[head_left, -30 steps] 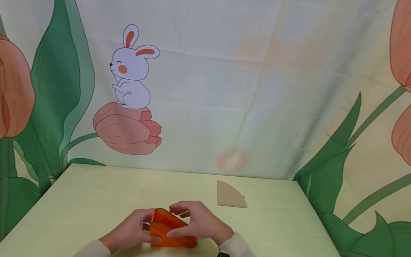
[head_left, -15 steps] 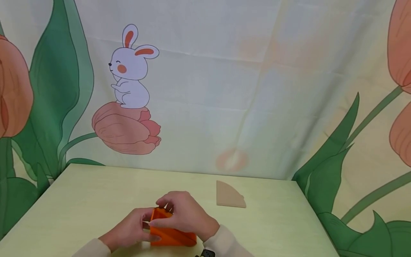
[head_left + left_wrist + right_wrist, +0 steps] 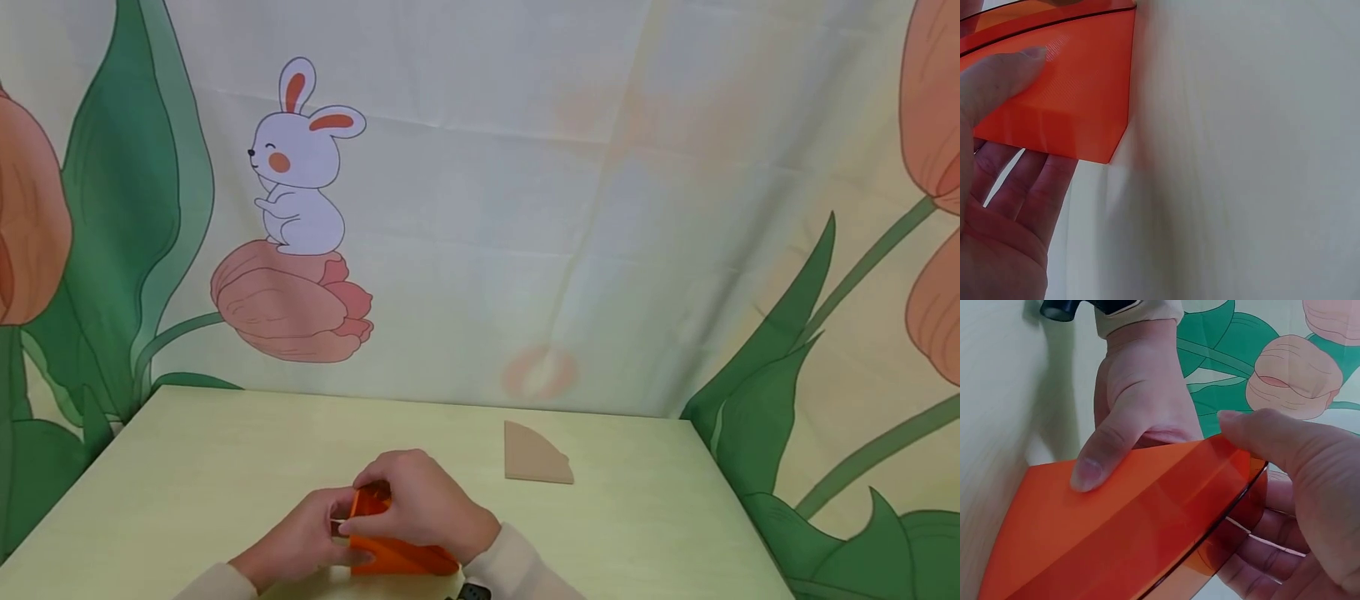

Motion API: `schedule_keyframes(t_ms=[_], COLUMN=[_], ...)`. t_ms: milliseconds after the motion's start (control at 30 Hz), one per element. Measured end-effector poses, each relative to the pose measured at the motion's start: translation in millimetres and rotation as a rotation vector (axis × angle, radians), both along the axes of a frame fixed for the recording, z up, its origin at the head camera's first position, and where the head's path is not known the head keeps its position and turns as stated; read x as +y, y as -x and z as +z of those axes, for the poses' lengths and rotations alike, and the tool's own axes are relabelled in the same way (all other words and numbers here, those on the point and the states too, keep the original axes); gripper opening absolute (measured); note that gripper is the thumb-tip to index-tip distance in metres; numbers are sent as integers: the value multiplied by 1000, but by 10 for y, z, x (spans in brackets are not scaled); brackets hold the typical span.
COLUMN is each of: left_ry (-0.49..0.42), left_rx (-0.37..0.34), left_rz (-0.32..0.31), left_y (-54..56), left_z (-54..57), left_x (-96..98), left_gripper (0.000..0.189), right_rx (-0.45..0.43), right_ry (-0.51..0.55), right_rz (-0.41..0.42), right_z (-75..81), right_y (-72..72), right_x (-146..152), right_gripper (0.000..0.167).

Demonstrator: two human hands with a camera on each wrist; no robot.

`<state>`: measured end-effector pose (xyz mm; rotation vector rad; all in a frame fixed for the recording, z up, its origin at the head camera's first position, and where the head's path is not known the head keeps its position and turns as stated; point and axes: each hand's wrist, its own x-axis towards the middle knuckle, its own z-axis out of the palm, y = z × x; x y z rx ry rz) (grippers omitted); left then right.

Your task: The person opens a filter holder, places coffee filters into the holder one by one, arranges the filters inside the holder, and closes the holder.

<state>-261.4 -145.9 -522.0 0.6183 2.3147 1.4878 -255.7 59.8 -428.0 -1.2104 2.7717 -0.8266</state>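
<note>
An orange see-through plastic holder (image 3: 401, 560) with slanted walls stands upright near the table's front. My left hand (image 3: 303, 533) grips its left end; in the left wrist view the thumb (image 3: 1004, 78) lies on the outer wall and the fingers pass beneath. My right hand (image 3: 423, 504) reaches across the top and pinches the upper left corner. The right wrist view has the right thumb (image 3: 1257, 428) on the corner edge, with fingers showing dimly through the orange wall. Part of the opening is hidden behind the right hand.
A tan fan-shaped flat piece (image 3: 532, 457) lies farther back on the pale table (image 3: 645, 508), right of the hands. Behind the table hangs a cloth (image 3: 450, 250) printed with a rabbit and tulips. A black wristband (image 3: 474, 592) circles the right wrist.
My right hand has moved left over the holder, from its right side to the upper left corner, and its fingers have closed there. The left hand keeps its grip almost unmoved.
</note>
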Motion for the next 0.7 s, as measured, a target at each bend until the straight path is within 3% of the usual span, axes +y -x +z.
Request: schedule_keyframes(t_ms=[200, 400, 700], left_ry=[-28, -37, -24], left_rx=[-17, -71, -79], left_rz=[-12, -7, 27], left_y=[-12, -27, -56], left_z=[-3, 25, 28], left_x=[11, 24, 19], left_gripper=[53, 47, 48], right_rx=[28, -79, -168], right_ry=[10, 136, 276], right_rz=[7, 3, -16], right_z=[-1, 10, 15], right_y=[-10, -8, -7], right_x=[44, 210, 490], right_gripper=[28, 34, 37])
